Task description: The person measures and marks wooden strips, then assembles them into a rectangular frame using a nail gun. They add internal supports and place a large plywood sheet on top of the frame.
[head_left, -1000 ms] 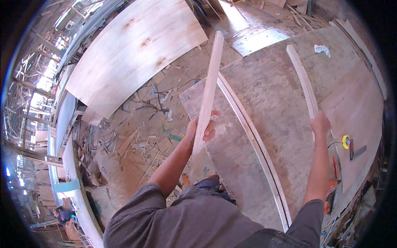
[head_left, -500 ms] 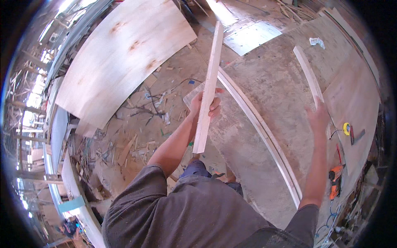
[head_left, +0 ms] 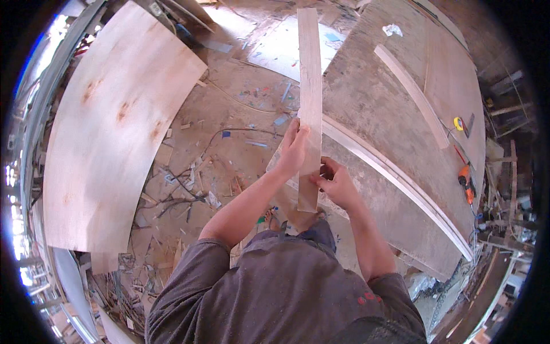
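Since half a second ago the right hand (head_left: 338, 184) has come off the narrow pale wooden strip (head_left: 413, 96), which now lies flat on the wide grey worn plywood panel (head_left: 378, 97) well to the right of the grip, and has joined the left hand (head_left: 295, 150) on the long flat pale wooden slat (head_left: 310, 97). Both hands now close around the slat's lower third: the left wraps its left edge just above, fingers laid along the face, while the right pinches the right edge a little below, fingers curled tight. The slat stands out ahead of the person, its far end reaching well beyond the grip over the littered floor and the panel's near edge. Well to the left of the grip leans a large curved sheet of light plywood (head_left: 109, 132). Running just right of the grip is a long thin curved pale batten (head_left: 401, 178) along the panel's edge. Well off to the right lie an orange power drill (head_left: 467, 183) and a small yellow tape measure (head_left: 459, 123). By my reading the step in hand is steadying and sighting the slat; the next move would call for keeping both grips firm while swinging the long far end level, so that it clears the batten.
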### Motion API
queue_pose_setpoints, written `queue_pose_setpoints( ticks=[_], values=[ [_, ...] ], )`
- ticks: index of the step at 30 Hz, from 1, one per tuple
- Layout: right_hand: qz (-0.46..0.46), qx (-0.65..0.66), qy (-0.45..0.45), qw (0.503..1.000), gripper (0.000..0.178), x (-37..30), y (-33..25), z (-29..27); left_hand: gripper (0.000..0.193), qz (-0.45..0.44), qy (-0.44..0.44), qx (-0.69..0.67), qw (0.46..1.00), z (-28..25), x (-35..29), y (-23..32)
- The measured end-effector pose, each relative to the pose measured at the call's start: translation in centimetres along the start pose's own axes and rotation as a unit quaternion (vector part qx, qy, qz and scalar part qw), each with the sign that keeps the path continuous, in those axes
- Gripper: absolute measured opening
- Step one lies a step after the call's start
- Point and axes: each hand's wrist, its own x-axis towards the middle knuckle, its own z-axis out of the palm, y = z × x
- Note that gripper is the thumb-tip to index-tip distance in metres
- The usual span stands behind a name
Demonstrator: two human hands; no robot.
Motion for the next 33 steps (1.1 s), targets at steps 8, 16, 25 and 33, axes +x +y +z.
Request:
queue_pose_setpoints(
  ticks=[8,16,25,33],
  values=[
    [0.026,0.115,-0.025,0.993,0.05,1.2,1.1,-1.7,0.029,-0.05,-0.079,0.043,0.995,-1.1,2.5,1.3],
    [0.006,0.198,-0.018,0.98,0.052,4.2,2.0,-3.0,0.03,-0.089,-0.033,0.113,0.989,0.1,6.8,4.5],
    [0.042,-0.025,0.095,0.994,0.047,5.2,0.3,-3.3,0.034,-0.139,0.011,0.069,0.988,-0.1,19.4,7.4],
    [0.126,0.036,0.313,0.941,0.048,10.0,-6.7,-6.4,0.034,-0.021,-0.184,0.373,0.909,-7.2,25.3,4.0]
  ],
)
